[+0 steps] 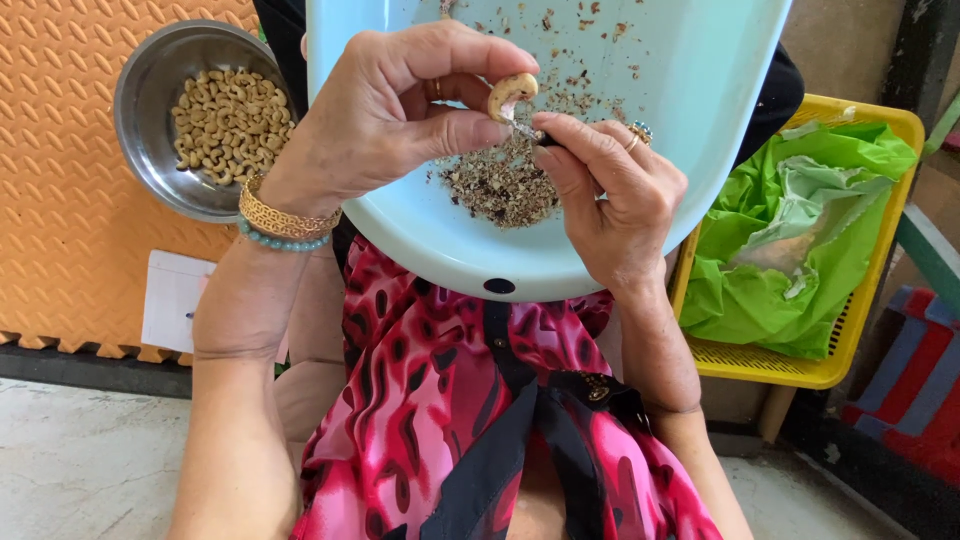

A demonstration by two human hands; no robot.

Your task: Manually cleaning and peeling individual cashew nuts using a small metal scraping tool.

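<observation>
- The left hand [390, 120] pinches a pale, curved cashew kernel [511, 95] between thumb and fingertips, above the light blue basin [700, 90] on the person's lap.
- The right hand [610, 190] is closed around a small dark-handled blade [530, 132]; its tip meets the kernel's lower end.
- From the right hand the kernel lies at about 11 o'clock, touching the tool; its long axis runs roughly 1 to 7 o'clock.
- A heap of brown peelings [500, 185] lies in the basin directly beneath both hands.
- A steel bowl [150, 130] of peeled kernels stands at 9 o'clock, nearer the left hand; a yellow basket [850, 340] with a green bag [790, 260] sits at 3 o'clock.
</observation>
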